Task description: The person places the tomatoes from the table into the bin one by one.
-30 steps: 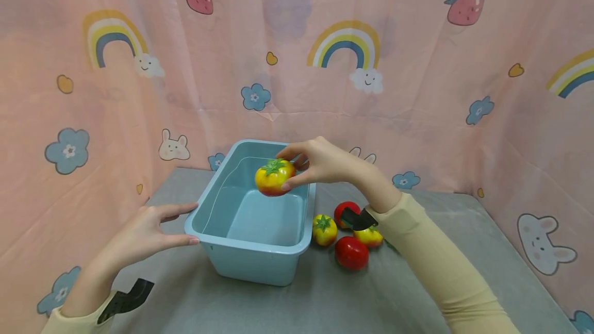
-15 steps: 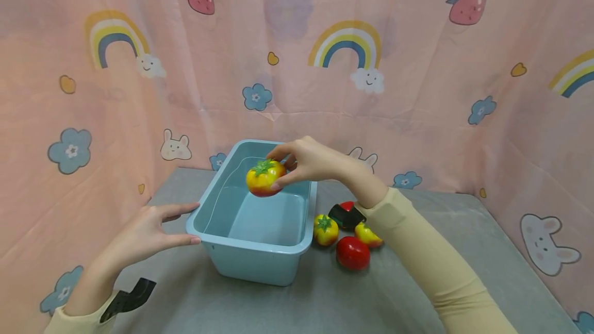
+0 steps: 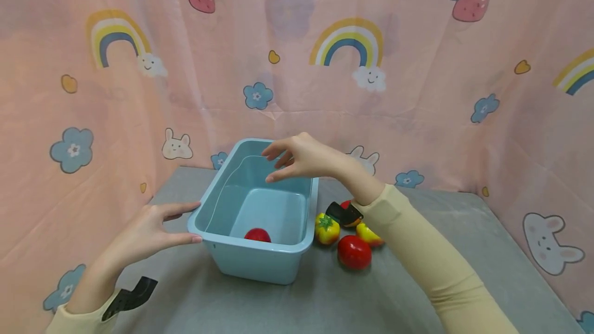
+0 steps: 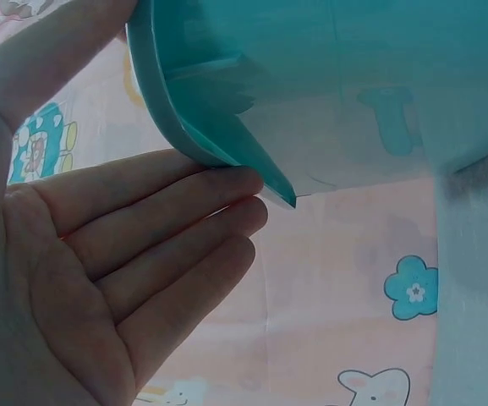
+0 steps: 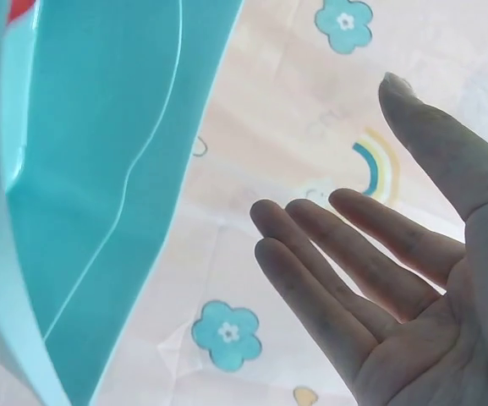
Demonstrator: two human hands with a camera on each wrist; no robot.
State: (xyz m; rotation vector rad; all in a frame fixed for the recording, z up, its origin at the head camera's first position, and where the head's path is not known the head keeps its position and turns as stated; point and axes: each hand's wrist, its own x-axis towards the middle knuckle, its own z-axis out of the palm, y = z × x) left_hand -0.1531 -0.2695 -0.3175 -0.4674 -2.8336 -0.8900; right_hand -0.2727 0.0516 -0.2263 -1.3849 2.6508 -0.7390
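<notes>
My right hand [image 3: 301, 157] hovers above the light blue plastic bin [image 3: 260, 244], fingers spread and nothing in them, as the right wrist view [image 5: 404, 296] also shows. Down in the bin, near its front wall, lies a tomato [image 3: 257, 234] with only its red top showing. At the bin's left front corner, my left hand [image 3: 146, 233] touches the rim with thumb and fingers stretched out. In the left wrist view, the straight fingers [image 4: 176, 228] lie against the outside of the bin's rim [image 4: 155, 93].
Right of the bin, on the grey cloth, lie a yellow-red tomato [image 3: 327, 229] with a green top, a glossy red tomato [image 3: 354, 252] and another yellow one [image 3: 368, 234]. A further red one [image 3: 345, 204] is partly hidden behind the right wrist's black mount. A pink patterned curtain [image 3: 297, 86] hangs behind.
The right hand moved left over the bin with the yellow-red tomato, then let it go. The tomato dropped to the bin's front. The left hand stayed at the rim.
</notes>
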